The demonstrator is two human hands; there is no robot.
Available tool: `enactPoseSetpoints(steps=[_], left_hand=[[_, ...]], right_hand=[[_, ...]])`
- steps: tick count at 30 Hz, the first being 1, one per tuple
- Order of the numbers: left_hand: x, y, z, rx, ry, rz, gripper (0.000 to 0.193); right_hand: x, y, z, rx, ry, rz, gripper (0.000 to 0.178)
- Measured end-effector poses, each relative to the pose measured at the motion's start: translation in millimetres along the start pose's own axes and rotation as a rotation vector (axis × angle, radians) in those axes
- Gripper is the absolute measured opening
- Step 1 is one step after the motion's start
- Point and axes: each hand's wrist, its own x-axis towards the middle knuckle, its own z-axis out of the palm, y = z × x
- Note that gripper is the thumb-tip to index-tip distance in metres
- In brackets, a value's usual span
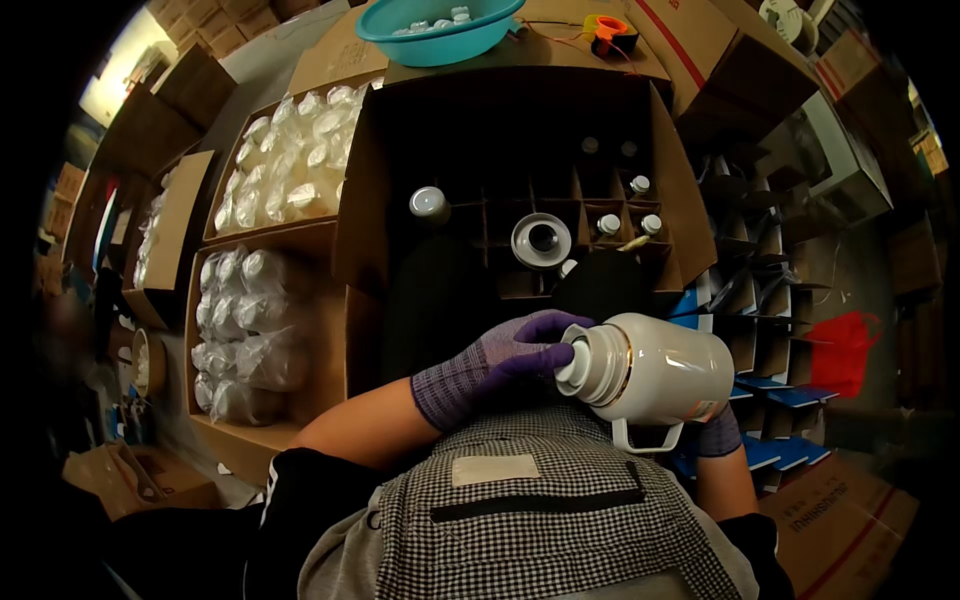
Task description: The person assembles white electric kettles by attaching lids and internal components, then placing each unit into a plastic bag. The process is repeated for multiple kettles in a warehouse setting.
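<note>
A glossy off-white vacuum flask [672, 365] with a gold ring and a side handle lies tilted over my lap, its mouth toward the left. My left hand [515, 350], in a grey and purple glove, closes its thumb and fingers on the white stopper [573, 368] at the flask's mouth. Behind and below the flask's base is my right hand [720, 436], also gloved. It bears the flask; its fingers are hidden. In front of my knees a divided cardboard box [520, 188] holds a pale cup-shaped lid [541, 241], a white-capped item [429, 204] and several white stoppers [608, 225].
At left, cartons hold several plastic-wrapped pieces [255, 300]. A turquoise basin [440, 45] with small white parts stands beyond the box, near an orange and black tape tool [608, 36]. Cardboard dividers with blue pieces [790, 395] and a red bag [843, 352] lie at right.
</note>
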Motion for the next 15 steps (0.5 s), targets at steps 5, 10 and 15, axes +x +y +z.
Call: enactPoseSetpoints(steps=[5,10,15], left_hand=[[27,64,-78,0.661,0.393,0.552,0.057],[78,3,-308,1.477,1.154,-0.029,0.088],[95,-8,-296,1.242,1.207,-0.289,0.09]], right_hand=[[-2,-17,63,-0.162,0.024,-0.041,0.058],[-10,-17,58,-0.184,0.066,-0.009,0.059],[-1,20,3,0.006,0.231,-0.17,0.051]])
